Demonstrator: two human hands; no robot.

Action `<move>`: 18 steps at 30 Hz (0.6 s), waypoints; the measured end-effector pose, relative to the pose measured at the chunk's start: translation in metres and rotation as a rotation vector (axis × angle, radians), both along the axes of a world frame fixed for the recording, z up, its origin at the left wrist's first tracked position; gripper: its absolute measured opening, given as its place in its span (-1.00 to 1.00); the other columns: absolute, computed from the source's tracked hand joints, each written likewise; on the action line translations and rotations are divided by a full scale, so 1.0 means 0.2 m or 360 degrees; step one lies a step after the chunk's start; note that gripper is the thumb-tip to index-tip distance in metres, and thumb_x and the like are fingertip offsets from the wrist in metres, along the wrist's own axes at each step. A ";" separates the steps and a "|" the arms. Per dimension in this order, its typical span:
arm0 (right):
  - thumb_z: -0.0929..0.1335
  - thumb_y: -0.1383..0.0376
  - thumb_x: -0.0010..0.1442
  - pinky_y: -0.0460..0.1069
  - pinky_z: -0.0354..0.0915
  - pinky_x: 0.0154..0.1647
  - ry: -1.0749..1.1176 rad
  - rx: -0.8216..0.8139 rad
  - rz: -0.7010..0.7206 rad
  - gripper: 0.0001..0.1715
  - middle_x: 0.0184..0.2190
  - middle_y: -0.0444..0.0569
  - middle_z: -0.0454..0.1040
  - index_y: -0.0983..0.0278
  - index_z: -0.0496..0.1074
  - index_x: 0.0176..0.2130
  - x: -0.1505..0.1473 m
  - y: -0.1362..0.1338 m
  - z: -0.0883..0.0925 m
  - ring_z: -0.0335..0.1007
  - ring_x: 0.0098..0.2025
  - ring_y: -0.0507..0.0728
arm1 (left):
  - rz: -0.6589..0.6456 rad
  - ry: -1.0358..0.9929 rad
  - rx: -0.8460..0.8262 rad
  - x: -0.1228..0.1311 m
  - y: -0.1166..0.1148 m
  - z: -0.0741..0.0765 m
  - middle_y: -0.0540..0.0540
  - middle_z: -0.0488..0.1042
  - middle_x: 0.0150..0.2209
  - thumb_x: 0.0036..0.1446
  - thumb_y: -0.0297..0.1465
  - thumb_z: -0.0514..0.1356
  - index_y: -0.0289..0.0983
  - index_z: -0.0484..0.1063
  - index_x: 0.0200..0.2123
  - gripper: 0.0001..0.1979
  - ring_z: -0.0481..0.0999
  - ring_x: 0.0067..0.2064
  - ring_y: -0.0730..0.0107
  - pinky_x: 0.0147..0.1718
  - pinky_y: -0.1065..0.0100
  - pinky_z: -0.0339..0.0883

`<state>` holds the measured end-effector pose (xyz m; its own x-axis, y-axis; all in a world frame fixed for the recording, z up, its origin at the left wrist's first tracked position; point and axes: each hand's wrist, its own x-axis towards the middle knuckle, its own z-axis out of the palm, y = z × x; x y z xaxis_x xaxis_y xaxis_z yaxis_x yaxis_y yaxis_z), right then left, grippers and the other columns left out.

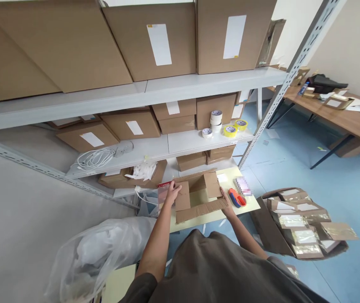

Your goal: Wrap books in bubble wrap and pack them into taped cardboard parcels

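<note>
A small cardboard box (183,202) stands with its flaps spread on the pale yellow table (180,227); through it a pale surface shows. My left hand (172,193) grips its left side, thumb on the left flap. On the opposite side my right hand (227,204) holds the right edge, its fingers partly hidden by the flap. Just right of that hand lies a red and blue tape dispenser (238,198). Beside the dispenser is a small blurred packet (243,186). A red-topped item (164,185) lies partly behind my left hand.
A metal shelf (192,144) with cartons, tape rolls (230,131) and a coiled white cable (96,158) rises right behind the table. A large carton of packed boxes (271,231) sits on the floor at right. A plastic bag (104,248) bulges at left.
</note>
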<state>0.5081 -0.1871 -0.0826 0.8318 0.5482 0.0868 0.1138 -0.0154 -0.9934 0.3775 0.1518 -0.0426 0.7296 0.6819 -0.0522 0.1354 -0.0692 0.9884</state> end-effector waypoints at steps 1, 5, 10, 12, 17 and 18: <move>0.43 0.06 0.22 0.29 0.09 0.51 -0.0052 -0.0009 -0.0018 -0.08 0.42 0.11 0.34 0.11 0.24 0.47 0.00 -0.02 0.00 0.18 0.49 0.34 | 0.0002 0.0001 0.0028 0.01 -0.01 -0.01 -0.20 0.58 0.08 0.08 -0.28 0.31 -0.17 0.45 0.04 -0.58 0.57 0.12 0.10 0.15 0.11 0.41; 0.43 0.09 0.19 0.29 0.09 0.51 -0.0229 -0.0091 -0.0033 -0.17 0.43 0.10 0.32 0.13 0.37 0.40 0.03 -0.06 0.01 0.16 0.49 0.37 | 0.0120 0.0044 0.0207 0.03 -0.03 -0.02 -0.14 0.57 0.00 -0.04 -0.41 0.22 -0.17 0.45 -0.11 -0.65 0.55 0.08 0.13 0.12 0.15 0.40; 0.51 0.11 0.07 0.24 0.21 0.43 -0.0193 -0.0190 0.0023 -0.44 0.39 0.14 0.36 0.17 0.63 0.06 0.05 -0.06 0.09 0.29 0.41 0.39 | 0.0004 0.0049 0.0102 0.03 -0.02 0.04 -0.13 0.58 0.06 -0.09 -0.46 0.19 -0.16 0.51 -0.07 -0.57 0.53 0.14 0.11 0.18 0.14 0.36; 0.54 0.05 0.03 0.24 0.26 0.39 -0.0060 -0.0170 0.0021 -0.54 0.27 0.13 0.48 0.17 0.64 -0.08 0.06 -0.05 0.12 0.34 0.36 0.40 | -0.0073 0.0039 0.0049 0.00 -0.01 0.06 -0.14 0.56 0.13 -0.10 -0.47 0.23 -0.15 0.55 -0.06 -0.55 0.47 0.24 0.08 0.26 0.12 0.28; 0.55 -0.18 0.03 0.18 0.41 0.16 0.0315 -0.0114 -0.0117 -0.43 0.00 0.14 0.63 0.19 0.51 -0.24 0.08 0.00 0.18 0.49 0.17 0.38 | -0.0148 0.0091 -0.0050 -0.14 -0.01 0.09 -0.19 0.51 0.24 0.00 -0.37 0.32 -0.15 0.62 -0.08 -0.65 0.33 0.39 -0.06 0.36 0.04 0.18; 0.55 -0.21 0.02 0.17 0.41 0.14 0.0328 -0.0096 -0.0192 -0.41 0.00 0.16 0.62 0.19 0.46 -0.30 0.07 0.01 0.18 0.50 0.16 0.38 | -0.0121 0.0106 -0.0091 -0.17 -0.02 0.09 -0.19 0.52 0.23 0.04 -0.32 0.33 -0.15 0.62 -0.07 -0.66 0.34 0.39 -0.08 0.35 0.03 0.20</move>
<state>0.5231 -0.1842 -0.0464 0.8884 0.4428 -0.1213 -0.0973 -0.0767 -0.9923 0.3445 0.1469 -0.0255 0.7726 0.6194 -0.1395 0.1975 -0.0257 0.9800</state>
